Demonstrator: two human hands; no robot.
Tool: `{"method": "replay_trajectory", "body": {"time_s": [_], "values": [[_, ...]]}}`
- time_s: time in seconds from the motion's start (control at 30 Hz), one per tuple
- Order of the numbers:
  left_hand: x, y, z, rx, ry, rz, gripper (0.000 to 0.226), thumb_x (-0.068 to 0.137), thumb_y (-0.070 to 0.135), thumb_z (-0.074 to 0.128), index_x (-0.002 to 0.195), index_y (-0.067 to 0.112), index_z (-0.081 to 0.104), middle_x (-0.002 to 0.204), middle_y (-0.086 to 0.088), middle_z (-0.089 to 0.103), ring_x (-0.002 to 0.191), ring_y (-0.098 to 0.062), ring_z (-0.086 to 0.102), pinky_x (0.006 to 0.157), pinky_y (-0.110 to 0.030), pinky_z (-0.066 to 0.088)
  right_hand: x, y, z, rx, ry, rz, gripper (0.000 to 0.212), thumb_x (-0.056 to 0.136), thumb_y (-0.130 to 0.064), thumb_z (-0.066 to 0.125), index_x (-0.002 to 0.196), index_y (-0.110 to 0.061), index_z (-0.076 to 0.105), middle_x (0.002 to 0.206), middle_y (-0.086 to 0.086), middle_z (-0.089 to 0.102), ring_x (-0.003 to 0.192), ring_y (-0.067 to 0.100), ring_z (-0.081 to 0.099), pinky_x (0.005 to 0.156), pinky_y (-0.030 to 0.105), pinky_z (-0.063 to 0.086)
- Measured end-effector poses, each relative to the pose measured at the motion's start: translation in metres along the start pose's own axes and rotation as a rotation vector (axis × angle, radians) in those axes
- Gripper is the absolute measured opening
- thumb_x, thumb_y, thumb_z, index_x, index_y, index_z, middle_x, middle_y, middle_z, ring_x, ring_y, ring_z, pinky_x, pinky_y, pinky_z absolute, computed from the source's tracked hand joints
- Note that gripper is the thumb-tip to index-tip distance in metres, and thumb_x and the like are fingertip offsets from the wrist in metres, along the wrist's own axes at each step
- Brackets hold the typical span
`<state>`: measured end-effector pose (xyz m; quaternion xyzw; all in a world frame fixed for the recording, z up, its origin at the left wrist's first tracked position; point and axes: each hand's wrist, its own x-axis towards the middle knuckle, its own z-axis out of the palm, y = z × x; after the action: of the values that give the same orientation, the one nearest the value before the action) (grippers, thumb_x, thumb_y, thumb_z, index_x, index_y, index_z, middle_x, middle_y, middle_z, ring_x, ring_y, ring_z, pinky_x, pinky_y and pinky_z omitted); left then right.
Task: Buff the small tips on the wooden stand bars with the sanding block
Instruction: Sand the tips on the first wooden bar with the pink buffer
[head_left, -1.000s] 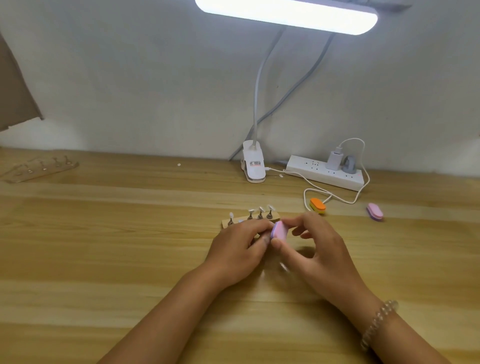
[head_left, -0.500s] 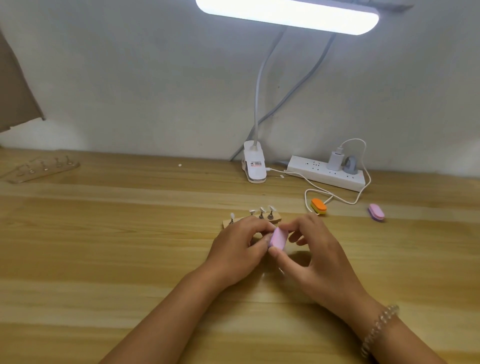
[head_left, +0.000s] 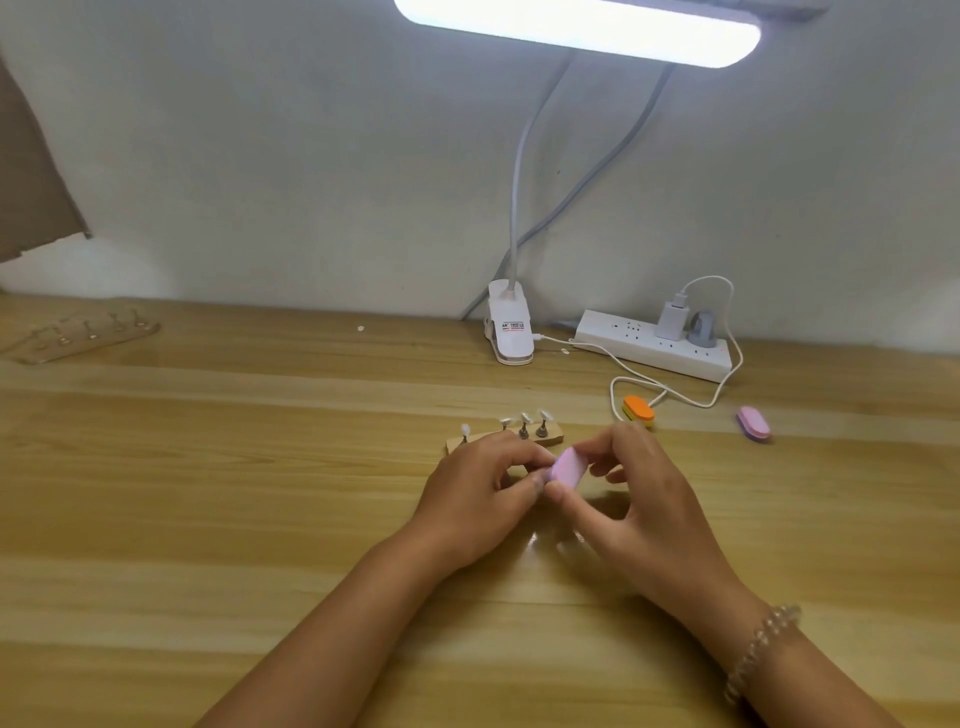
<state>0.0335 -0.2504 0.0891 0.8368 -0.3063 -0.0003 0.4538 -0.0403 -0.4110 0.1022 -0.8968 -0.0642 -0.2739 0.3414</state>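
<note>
A small wooden stand bar (head_left: 550, 435) lies mid-table with several little white tips (head_left: 525, 418) on metal posts standing up from it. My left hand (head_left: 480, 491) is curled just in front of the bar and pinches something small that its fingers hide. My right hand (head_left: 631, 493) pinches a pink oval sanding block (head_left: 565, 466) between thumb and fingers, held against the left fingertips.
A second wooden stand bar (head_left: 78, 335) lies far left. An orange sanding block (head_left: 638, 409) and another pink block (head_left: 753, 423) rest to the right, near a white cable. A lamp clip (head_left: 511, 332) and a power strip (head_left: 657, 351) stand by the wall.
The pink block in my right hand has tilted and shifted slightly against my left fingertips. Both hands stay in the same place.
</note>
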Motion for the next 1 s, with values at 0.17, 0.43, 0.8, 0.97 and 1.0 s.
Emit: {"method": "replay_trajectory", "body": {"time_s": [0.17, 0.43, 0.8, 0.97, 1.0], "values": [[-0.0001, -0.0004, 0.0007, -0.002, 0.000, 0.006, 0.014, 0.092, 0.026, 0.067, 0.098, 0.035, 0.075, 0.092, 0.014, 0.065, 0.064, 0.002, 0.049, 0.066, -0.028, 0.040, 0.0036, 0.0056, -0.0023, 0.050, 0.033, 0.101, 0.025, 0.078, -0.025, 0.080, 0.089, -0.018, 0.059, 0.092, -0.008, 0.059, 0.090, 0.010, 0.057, 0.080, 0.036, 0.049], [-0.0007, -0.0003, 0.0002, -0.026, 0.027, 0.015, 0.013, 0.094, 0.022, 0.066, 0.098, 0.030, 0.075, 0.090, 0.016, 0.065, 0.065, 0.005, 0.049, 0.064, -0.021, 0.035, 0.0032, 0.0030, -0.0023, 0.063, -0.010, 0.093, 0.022, 0.081, -0.025, 0.078, 0.094, -0.018, 0.061, 0.096, -0.006, 0.063, 0.094, 0.011, 0.059, 0.083, 0.037, 0.049], [-0.0022, 0.0017, 0.0003, -0.073, -0.003, 0.009, 0.018, 0.095, 0.028, 0.054, 0.099, 0.029, 0.072, 0.085, 0.018, 0.069, 0.081, -0.008, 0.062, 0.073, -0.034, 0.048, 0.0010, 0.0003, -0.0022, 0.009, -0.003, 0.020, 0.025, 0.082, -0.023, 0.078, 0.102, -0.020, 0.062, 0.100, -0.010, 0.064, 0.093, 0.008, 0.061, 0.083, 0.034, 0.050], [-0.0028, 0.0040, -0.0013, -0.060, -0.001, 0.006, 0.021, 0.095, 0.033, 0.048, 0.098, 0.030, 0.068, 0.083, 0.018, 0.066, 0.080, -0.007, 0.060, 0.078, -0.041, 0.051, 0.0005, 0.0016, -0.0016, 0.029, -0.008, 0.054, 0.027, 0.080, -0.028, 0.079, 0.101, -0.023, 0.062, 0.100, -0.013, 0.064, 0.093, 0.007, 0.060, 0.083, 0.035, 0.050], [-0.0032, 0.0052, -0.0012, -0.053, -0.005, 0.010, 0.022, 0.094, 0.035, 0.046, 0.096, 0.030, 0.067, 0.081, 0.019, 0.064, 0.078, -0.005, 0.059, 0.078, -0.041, 0.051, 0.0009, 0.0022, -0.0021, 0.010, 0.008, 0.064, 0.027, 0.080, -0.030, 0.078, 0.101, -0.023, 0.061, 0.100, -0.014, 0.063, 0.092, 0.007, 0.060, 0.083, 0.036, 0.050]]}}
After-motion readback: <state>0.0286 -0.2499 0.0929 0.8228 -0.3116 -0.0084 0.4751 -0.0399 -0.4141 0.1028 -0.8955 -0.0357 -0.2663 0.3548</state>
